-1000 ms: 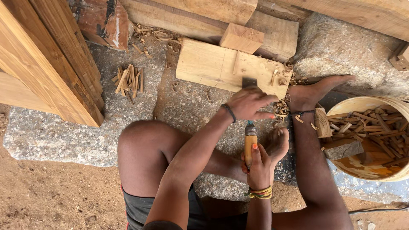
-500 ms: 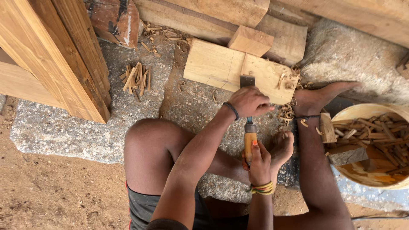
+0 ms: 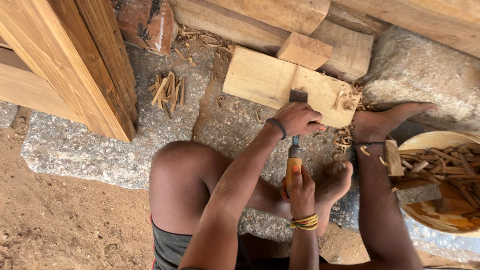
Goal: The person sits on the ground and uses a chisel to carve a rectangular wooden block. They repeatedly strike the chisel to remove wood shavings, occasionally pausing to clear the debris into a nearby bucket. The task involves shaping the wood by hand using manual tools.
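Observation:
A flat pale wooden board (image 3: 260,80) lies on a grey stone slab in front of me. My left hand (image 3: 298,118) wraps the steel shank of a chisel just behind its wide blade (image 3: 298,96), which rests on the board's near edge. My right hand (image 3: 300,192) grips the chisel's orange wooden handle (image 3: 293,169) from behind, thumb on top. My bare feet (image 3: 385,122) sit beside the board's right end, among curled shavings (image 3: 345,137).
A small wooden block (image 3: 304,50) rests on heavy timbers (image 3: 280,15) behind the board. A bundle of thin wood slivers (image 3: 168,90) lies at left near a slanted plank frame (image 3: 70,65). A round bowl (image 3: 440,180) of wood strips stands at right. Sandy ground (image 3: 60,220) is lower left.
The camera has shifted slightly. Both hands keep their hold on the chisel, with the blade still at the board's near edge.

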